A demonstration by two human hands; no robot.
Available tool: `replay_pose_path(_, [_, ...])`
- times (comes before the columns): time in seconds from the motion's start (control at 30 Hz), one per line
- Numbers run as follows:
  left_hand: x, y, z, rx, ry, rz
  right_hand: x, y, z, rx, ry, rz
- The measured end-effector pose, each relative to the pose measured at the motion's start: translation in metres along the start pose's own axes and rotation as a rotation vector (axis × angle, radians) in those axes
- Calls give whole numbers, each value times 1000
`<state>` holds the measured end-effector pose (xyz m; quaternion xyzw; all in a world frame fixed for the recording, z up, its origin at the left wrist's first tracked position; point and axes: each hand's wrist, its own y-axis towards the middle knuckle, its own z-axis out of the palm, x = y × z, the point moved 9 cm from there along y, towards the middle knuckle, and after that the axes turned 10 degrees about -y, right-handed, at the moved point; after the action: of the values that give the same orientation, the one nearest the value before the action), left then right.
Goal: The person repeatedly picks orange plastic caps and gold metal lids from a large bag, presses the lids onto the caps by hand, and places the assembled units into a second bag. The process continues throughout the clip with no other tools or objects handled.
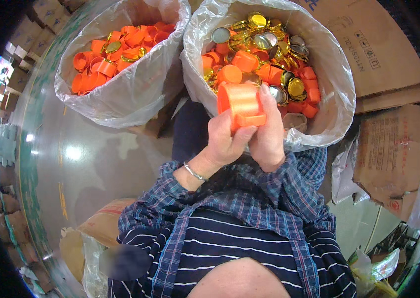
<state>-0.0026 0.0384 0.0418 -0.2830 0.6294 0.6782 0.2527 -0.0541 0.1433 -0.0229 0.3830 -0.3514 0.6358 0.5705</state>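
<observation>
In front of my lap, both hands grip one orange plastic cup-shaped cap (246, 101) with a small ledge on its side. My left hand (220, 141) closes on its lower left, the thumb pressed near the ledge. My right hand (269, 134) is wrapped round its right side, fingers pointing up. The cap's open end faces left. Just beyond my hands stands a plastic-lined bin (336, 92) holding orange caps (245, 61) mixed with gold and silver metal lids (297, 87). Whether a lid sits inside the held cap is hidden.
A second plastic-lined bin (135, 102) at the far left holds orange caps with several gold lids. Cardboard boxes (384, 54) stand at the right, with a flattened carton (388, 154) nearer. A brown bag (103, 223) lies by my left side. Stacked cartons (19, 228) line the left edge.
</observation>
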Motion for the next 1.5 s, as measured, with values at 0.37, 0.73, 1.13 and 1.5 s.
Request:
replay_pose_path(0.37, [26,1,-6,-51,-54,-354,23,-2,-1,-148,-418,-191])
replay_pose_path(0.73, [87,-16,0,-381,-970,-995,70,-21,38,-46,-1172,-1074])
replay_pose_path(1.13, [29,160,-241,-397,870,-13,51,70,-93,308,-1428,-126])
replay_pose_path(1.5, [303,129,53,1170,1088,-534,-116,191,-214,665,-2499,-63])
